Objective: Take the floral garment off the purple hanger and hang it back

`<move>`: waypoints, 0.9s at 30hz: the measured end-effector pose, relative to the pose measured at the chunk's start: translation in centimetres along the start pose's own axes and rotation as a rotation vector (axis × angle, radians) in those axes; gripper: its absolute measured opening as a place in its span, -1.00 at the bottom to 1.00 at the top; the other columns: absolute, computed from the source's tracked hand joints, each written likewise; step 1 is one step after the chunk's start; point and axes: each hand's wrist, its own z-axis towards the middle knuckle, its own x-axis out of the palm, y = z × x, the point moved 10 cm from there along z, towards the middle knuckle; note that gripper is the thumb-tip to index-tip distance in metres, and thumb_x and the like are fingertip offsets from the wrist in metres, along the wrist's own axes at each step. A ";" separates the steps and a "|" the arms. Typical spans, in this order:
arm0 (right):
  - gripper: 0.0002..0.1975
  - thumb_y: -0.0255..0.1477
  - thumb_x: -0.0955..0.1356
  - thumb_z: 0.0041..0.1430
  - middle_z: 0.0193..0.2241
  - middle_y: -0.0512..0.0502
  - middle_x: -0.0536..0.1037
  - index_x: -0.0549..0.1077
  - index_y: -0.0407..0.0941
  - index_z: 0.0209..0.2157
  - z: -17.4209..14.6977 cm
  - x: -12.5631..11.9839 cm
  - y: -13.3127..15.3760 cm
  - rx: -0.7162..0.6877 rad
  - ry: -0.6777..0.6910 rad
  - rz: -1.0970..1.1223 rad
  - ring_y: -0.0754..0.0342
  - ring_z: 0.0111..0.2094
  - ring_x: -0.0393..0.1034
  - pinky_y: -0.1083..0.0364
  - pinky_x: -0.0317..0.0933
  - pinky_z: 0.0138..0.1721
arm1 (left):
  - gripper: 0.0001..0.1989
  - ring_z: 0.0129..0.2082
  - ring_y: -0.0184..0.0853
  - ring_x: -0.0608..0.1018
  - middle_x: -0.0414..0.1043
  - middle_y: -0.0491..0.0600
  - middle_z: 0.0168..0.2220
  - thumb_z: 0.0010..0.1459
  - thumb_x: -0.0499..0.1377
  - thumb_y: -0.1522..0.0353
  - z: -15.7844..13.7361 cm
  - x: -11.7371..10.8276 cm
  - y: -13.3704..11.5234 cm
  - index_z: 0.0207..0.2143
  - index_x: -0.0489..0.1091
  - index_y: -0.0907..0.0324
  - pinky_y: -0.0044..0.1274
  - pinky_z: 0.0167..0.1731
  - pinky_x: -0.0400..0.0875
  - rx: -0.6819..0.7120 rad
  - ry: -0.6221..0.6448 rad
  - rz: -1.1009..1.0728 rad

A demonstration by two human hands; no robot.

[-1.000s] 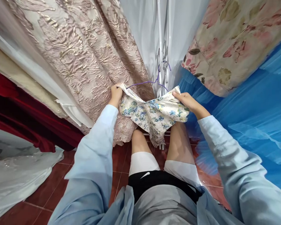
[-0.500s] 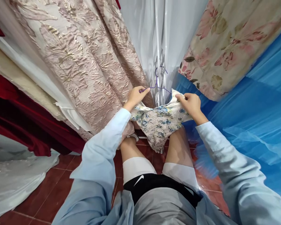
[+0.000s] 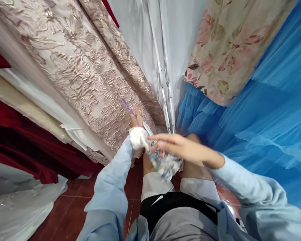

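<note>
My left hand (image 3: pixel 137 117) is closed around a thin purple hanger (image 3: pixel 127 107), whose hook end sticks up toward the left. From the hanger a floral garment (image 3: pixel 168 164) in white and blue hangs bunched and tilted over my knees, its pale edge covering my left wrist. My right hand (image 3: pixel 177 146) lies across the garment with its fingers stretched out, touching the cloth. Motion blurs the garment, and its lower part is crumpled, so its full shape is hidden.
A pink brocade cloth (image 3: pixel 90 83) hangs at the left, beside dark red fabric (image 3: pixel 22 147). White metal poles (image 3: pixel 163 73) stand in the middle. Floral fabric (image 3: pixel 220 57) and blue tulle (image 3: pixel 268 124) hang at the right. Red tiles (image 3: pixel 72 204) cover the floor.
The garment has gone from spread out between both hands to bunched and tilted. My right hand has let go of its shoulder and moved left across it; the hanger has turned leftward.
</note>
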 end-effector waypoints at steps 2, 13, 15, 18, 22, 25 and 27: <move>-0.49 -0.22 0.30 0.43 0.04 -0.19 0.62 0.33 -0.10 0.31 -2.8 4.4 -0.1 -0.044 0.100 0.110 0.07 -0.04 0.53 0.09 0.39 -0.03 | -0.36 -0.55 -0.40 0.24 0.11 -0.12 -0.59 0.44 -0.21 -0.07 -1.7 2.3 -0.9 -0.61 0.06 0.12 -0.52 -0.44 0.19 -0.028 0.036 -0.092; -0.53 -0.15 0.31 0.40 -0.11 -0.18 0.69 0.56 -0.13 0.14 -12.8 14.1 -6.7 0.215 0.286 0.095 0.05 -0.16 0.61 0.21 0.39 -0.15 | -0.52 -0.75 -0.64 -0.03 0.09 -0.22 -0.59 0.39 0.13 0.14 -9.7 28.0 -13.6 -0.52 0.21 0.23 -0.73 -0.70 0.05 -0.709 1.170 -1.029; -0.55 -0.16 0.32 0.39 -0.18 -0.15 0.70 0.57 -0.12 0.12 -12.8 13.4 -7.2 0.251 0.230 0.074 0.06 -0.21 0.61 0.21 0.38 -0.17 | -0.55 -0.76 -0.65 -0.04 0.09 -0.22 -0.58 0.42 0.11 0.19 -7.9 30.2 -13.9 -0.51 0.24 0.24 -0.73 -0.72 0.07 -0.752 1.183 -1.061; -0.58 -0.17 0.32 0.38 -0.26 -0.12 0.71 0.58 -0.10 0.11 -12.7 12.3 -7.2 0.276 0.156 0.082 0.07 -0.25 0.60 0.21 0.39 -0.19 | -0.55 -0.78 -0.69 -0.05 0.14 -0.20 -0.56 0.45 0.05 0.22 -4.9 31.7 -13.1 -0.51 0.24 0.25 -0.74 -0.74 0.02 -0.811 1.127 -1.081; -0.59 -0.19 0.34 0.37 -0.28 -0.11 0.71 0.58 -0.09 0.11 -13.1 12.2 -7.4 0.277 0.152 0.083 0.08 -0.28 0.59 0.21 0.39 -0.21 | -0.55 -0.78 -0.70 -0.01 0.16 -0.20 -0.54 0.44 0.08 0.20 -3.1 29.6 -11.7 -0.49 0.24 0.26 -0.75 -0.73 0.04 -0.844 1.019 -1.124; -0.59 -0.22 0.34 0.37 -0.26 -0.15 0.72 0.56 -0.12 0.12 -13.2 12.7 -8.3 0.305 0.173 0.101 0.06 -0.27 0.60 0.19 0.39 -0.19 | -0.55 -0.78 -0.68 0.05 0.17 -0.21 -0.54 0.42 0.10 0.17 -3.1 26.7 -10.6 -0.48 0.25 0.25 -0.74 -0.71 0.10 -0.830 0.896 -1.168; -0.58 -0.23 0.33 0.38 -0.26 -0.18 0.72 0.55 -0.16 0.13 -13.1 13.1 -9.1 0.334 0.179 0.116 0.05 -0.27 0.61 0.17 0.39 -0.19 | -0.56 -0.78 -0.66 0.08 0.17 -0.21 -0.55 0.44 0.08 0.19 -3.1 25.0 -9.7 -0.48 0.26 0.25 -0.74 -0.70 0.11 -0.804 0.819 -1.193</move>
